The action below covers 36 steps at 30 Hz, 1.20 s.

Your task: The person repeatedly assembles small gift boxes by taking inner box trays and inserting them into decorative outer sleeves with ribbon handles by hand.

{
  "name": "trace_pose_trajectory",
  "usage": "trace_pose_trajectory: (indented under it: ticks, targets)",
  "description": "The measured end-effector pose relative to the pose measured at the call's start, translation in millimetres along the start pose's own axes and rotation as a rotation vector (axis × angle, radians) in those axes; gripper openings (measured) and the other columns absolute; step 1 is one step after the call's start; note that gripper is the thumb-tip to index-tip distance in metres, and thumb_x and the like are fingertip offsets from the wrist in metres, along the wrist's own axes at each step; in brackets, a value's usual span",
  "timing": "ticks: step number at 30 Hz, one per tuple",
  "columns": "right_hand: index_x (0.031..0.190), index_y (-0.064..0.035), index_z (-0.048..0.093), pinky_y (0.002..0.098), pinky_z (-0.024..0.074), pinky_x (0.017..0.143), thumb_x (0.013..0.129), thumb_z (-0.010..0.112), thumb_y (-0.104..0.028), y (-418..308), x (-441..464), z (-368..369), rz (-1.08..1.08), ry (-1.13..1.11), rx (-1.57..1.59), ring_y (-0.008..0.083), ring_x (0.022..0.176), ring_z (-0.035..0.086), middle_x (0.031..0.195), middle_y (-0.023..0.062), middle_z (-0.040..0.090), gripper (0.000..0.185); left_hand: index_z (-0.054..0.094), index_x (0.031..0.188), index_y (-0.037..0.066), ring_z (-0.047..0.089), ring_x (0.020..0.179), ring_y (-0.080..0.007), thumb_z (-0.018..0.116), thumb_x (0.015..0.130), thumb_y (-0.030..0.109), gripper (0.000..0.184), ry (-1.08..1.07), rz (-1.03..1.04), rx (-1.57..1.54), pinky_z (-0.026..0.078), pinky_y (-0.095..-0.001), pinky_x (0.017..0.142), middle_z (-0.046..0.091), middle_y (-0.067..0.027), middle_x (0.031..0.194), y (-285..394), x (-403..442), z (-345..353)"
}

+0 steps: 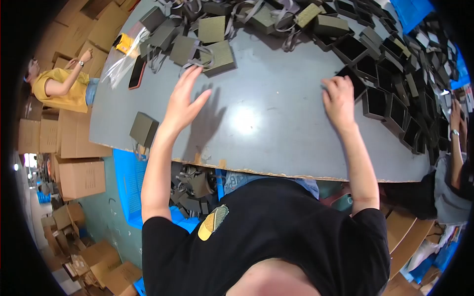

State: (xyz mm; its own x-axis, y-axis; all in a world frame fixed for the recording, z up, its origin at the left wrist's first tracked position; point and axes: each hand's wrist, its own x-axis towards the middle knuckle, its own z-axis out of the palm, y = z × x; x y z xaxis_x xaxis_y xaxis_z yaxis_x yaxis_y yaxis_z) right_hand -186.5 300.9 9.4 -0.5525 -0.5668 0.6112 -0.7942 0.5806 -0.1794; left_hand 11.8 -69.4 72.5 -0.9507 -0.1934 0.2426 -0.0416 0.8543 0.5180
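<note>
Looks like a partway-through situation to me, going by how the counter [279,116] is split. Along the far edge, towards the left, there's a bunch of shut boxes [212,29] with grey ribbons lying around them, and I'd guess those are the further-along ones. Over on the right side it's a big heap of open boxes [375,102], black insides showing, so I'd say plenty is left there. Can't give you a count, they overlap way too much. One lone box [144,129] sits by the left edge near the close corner, ribbon hanging off it, and more boxes and ribbons are in the blue crate [129,190] below. The left hand [181,106] has fingers and thumb apart, right beside the nearest shut box [219,58]; nothing looks gripped, though I can't tell if the fingertips brush the ribbon. The right hand [339,101] has its fingers curled next to an open box [351,81] at the heap's edge, and I can't tell if it's touching or pinching it. Middle of the counter is bare between the hands.
</note>
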Motion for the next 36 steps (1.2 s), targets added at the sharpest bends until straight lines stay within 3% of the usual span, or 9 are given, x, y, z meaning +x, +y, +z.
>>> trace_pose_trajectory:
  ticks: [3, 7, 10, 16, 21, 22, 26, 30, 36]
  targets:
    - [0.107, -0.0047, 0.066, 0.0441, 0.0510, 0.086, 0.075, 0.066, 0.005, -29, -20, -6, 0.040, -0.056, 0.320, 0.0334, 0.097, 0.060, 0.097, 0.0131, 0.061, 0.032, 0.043, 0.147, 0.007, 0.030, 0.146, -0.0424, 0.074, 0.079, 0.020, 0.077, -0.049, 0.201, 0.444, 0.021, -0.0527, 0.121, 0.040, -0.0267, 0.151, -5, 68, 39]
    - [0.127, -0.0046, 0.063, 0.0395, 0.0482, 0.102, 0.084, 0.061, 0.005, -75, -24, -60, 0.230, -0.336, 0.752, 0.0358, 0.120, 0.059, 0.128, 0.0171, 0.060, 0.043, 0.038, 0.150, 0.005, 0.027, 0.148, -0.0404, 0.074, 0.073, 0.027, 0.088, -0.255, -0.041, 0.783, 0.014, -0.0523, 0.123, 0.037, -0.0298, 0.151, -3, 111, 60]
    - [0.124, -0.0060, 0.065, 0.0391, 0.0432, 0.108, 0.086, 0.053, 0.007, -54, -11, -85, 0.279, -0.303, 0.795, 0.0365, 0.128, 0.054, 0.136, 0.0181, 0.057, 0.042, 0.046, 0.140, 0.001, 0.029, 0.148, -0.0363, 0.073, 0.074, 0.029, 0.077, -0.223, 0.165, 0.640, 0.013, -0.0556, 0.123, 0.042, -0.0239, 0.151, 4, 91, 58]
    - [0.127, -0.0149, 0.065, 0.0540, 0.0364, 0.110, 0.083, 0.062, -0.007, -55, 14, -79, -0.321, -0.570, 0.367, 0.0366, 0.130, 0.049, 0.144, 0.0134, 0.050, 0.045, 0.058, 0.120, 0.006, 0.039, 0.143, -0.0349, 0.079, 0.070, 0.017, 0.055, -0.378, 0.318, -0.081, 0.024, -0.0548, 0.120, 0.049, -0.0148, 0.148, 14, 24, 51]
    - [0.142, -0.0150, 0.053, 0.0459, 0.0442, 0.101, 0.089, 0.069, -0.031, -69, -5, -56, -0.138, -0.774, 0.083, 0.0317, 0.105, 0.061, 0.139, 0.0170, 0.053, 0.057, 0.062, 0.114, 0.009, 0.041, 0.141, -0.0353, 0.087, 0.063, 0.012, 0.057, -0.257, 0.122, -0.292, 0.032, -0.0504, 0.117, 0.048, -0.0134, 0.148, 27, -3, 52]
    - [0.143, -0.0143, 0.052, 0.0447, 0.0445, 0.101, 0.090, 0.068, -0.032, -70, -12, -57, -0.088, -0.742, 0.073, 0.0316, 0.105, 0.061, 0.139, 0.0173, 0.053, 0.058, 0.059, 0.124, 0.008, 0.041, 0.140, -0.0391, 0.089, 0.065, 0.026, 0.068, -0.157, 0.305, -0.070, 0.033, -0.0547, 0.113, 0.047, -0.0178, 0.147, 30, 0, 49]
    - [0.147, -0.0119, 0.047, 0.0510, 0.0393, 0.107, 0.082, 0.074, -0.043, -75, -13, -81, -0.026, -0.692, 0.075, 0.0371, 0.128, 0.049, 0.148, 0.0211, 0.044, 0.077, 0.045, 0.144, 0.004, 0.041, 0.136, -0.0456, 0.080, 0.075, 0.051, 0.091, -0.023, -0.100, 0.369, 0.031, -0.0643, 0.109, 0.045, -0.0308, 0.141, 59, 8, 61]
    - [0.144, -0.0107, 0.050, 0.0542, 0.0335, 0.113, 0.069, 0.083, -0.037, -65, -14, -88, -0.122, -0.812, 0.233, 0.0415, 0.142, 0.035, 0.153, 0.0247, 0.036, 0.086, 0.048, 0.142, 0.007, 0.030, 0.144, -0.0466, 0.078, 0.078, 0.029, 0.073, -0.295, -0.333, 0.271, 0.024, -0.0635, 0.115, 0.034, -0.0310, 0.152, 78, 28, 66]
    - [0.139, -0.0090, 0.054, 0.0477, 0.0367, 0.113, 0.067, 0.075, -0.015, -58, -28, -79, 0.017, -0.776, 0.431, 0.0440, 0.135, 0.041, 0.149, 0.0273, 0.038, 0.075, 0.057, 0.123, 0.011, 0.016, 0.151, -0.0436, 0.060, 0.066, -0.008, 0.060, -0.426, -0.012, 0.211, 0.012, -0.0631, 0.120, 0.029, -0.0258, 0.158, 60, 0, 54]
